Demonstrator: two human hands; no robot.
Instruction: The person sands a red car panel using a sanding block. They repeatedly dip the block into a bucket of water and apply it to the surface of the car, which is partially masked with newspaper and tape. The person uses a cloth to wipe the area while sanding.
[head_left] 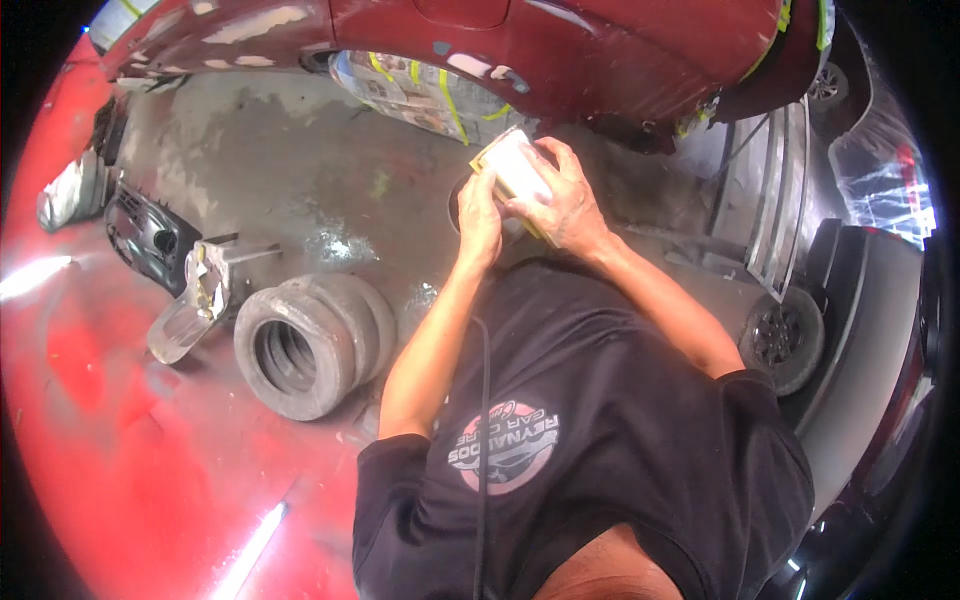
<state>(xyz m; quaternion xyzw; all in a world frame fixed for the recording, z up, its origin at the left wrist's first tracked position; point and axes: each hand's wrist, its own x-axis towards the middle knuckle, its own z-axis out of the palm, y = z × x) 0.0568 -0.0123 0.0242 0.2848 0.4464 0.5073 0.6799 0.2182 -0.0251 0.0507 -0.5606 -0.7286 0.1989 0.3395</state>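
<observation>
In front of my chest, both hands grip a pale rectangular block (515,160) edged in yellow, which looks like a sanding block. My left hand (481,215) holds its left side with fingers against it. My right hand (565,205) wraps its right side and lower part, thumb across the white face. Behind my hands a dark round shape is partly hidden. Above them is a dark red car body (410,25) with pale filler patches and taped paper masking (420,90) along its lower part.
Stacked tyres (345,330) lie at left beside a low metal piece (175,330) and a dark bumper (135,225). A bright red car panel (90,420) fills the lower left. At right are metal strips (780,200), a wheel (780,340) and a grey-black bumper (860,330).
</observation>
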